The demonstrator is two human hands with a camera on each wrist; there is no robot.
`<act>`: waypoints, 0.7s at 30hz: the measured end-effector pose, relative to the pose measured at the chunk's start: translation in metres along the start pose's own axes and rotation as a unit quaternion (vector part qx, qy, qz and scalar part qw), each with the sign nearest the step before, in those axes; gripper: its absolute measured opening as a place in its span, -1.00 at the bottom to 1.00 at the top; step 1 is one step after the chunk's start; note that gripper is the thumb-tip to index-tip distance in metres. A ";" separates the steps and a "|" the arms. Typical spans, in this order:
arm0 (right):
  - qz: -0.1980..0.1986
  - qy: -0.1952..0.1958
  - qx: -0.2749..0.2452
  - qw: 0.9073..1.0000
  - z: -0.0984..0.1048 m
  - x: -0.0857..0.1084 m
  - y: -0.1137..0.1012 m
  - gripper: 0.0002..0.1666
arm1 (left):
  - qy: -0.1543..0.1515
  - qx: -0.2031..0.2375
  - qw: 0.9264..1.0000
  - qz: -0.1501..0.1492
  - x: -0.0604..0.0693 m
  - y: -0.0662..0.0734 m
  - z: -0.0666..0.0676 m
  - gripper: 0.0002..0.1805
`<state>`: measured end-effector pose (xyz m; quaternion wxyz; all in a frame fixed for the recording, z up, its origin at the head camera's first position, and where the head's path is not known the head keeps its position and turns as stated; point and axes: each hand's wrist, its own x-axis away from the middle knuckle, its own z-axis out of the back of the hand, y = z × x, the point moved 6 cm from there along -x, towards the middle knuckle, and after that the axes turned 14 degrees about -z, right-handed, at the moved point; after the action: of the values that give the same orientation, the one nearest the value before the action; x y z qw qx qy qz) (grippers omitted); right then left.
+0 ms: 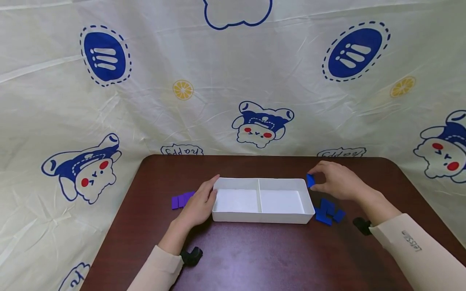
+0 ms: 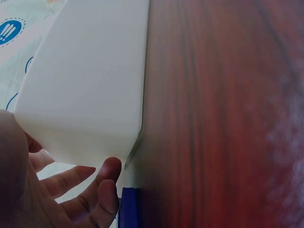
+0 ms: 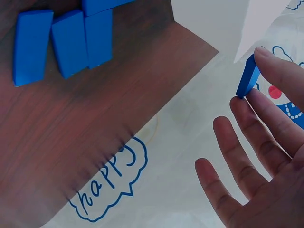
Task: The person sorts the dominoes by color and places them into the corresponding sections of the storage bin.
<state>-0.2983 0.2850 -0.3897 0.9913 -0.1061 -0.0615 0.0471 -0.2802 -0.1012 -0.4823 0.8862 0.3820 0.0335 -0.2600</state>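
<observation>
Brown tabletop [image 1: 255, 252], hands [image 1: 196, 205] flanking white box [image 1: 262, 217], right [image 1: 341, 181] pinching blue block [image 1: 310, 180]

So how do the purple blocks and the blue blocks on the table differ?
Layout: the purple blocks sit roughly in a row; the blue blocks lie loosely clustered at mixed angles.
Place: purple is left of the tray, near the left hand; blue is right of it, near the right hand.
Shared: both lie outside the tray.

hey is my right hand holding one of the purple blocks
No, in the right wrist view the right hand pinches a thin blue block between thumb and fingers.
</observation>
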 end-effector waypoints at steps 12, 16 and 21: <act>-0.004 0.001 0.016 1.000 0.003 -0.002 -0.013 -0.48 | 0.002 0.002 1.000 -0.005 -0.002 0.000 0.001 -0.42; -0.003 -0.002 0.017 1.000 0.002 -0.002 -0.017 -0.48 | 0.003 0.002 1.000 -0.007 -0.002 -0.001 0.001 -0.43; 0.003 -0.008 0.012 1.000 -0.002 -0.001 -0.020 -0.49 | 0.002 0.003 1.000 -0.006 -0.001 -0.002 -0.001 -0.43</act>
<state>-0.2978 0.2647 -0.3878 0.9918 -0.0941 -0.0687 0.0517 -0.2825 -0.1013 -0.4840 0.8836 0.3846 0.0373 -0.2644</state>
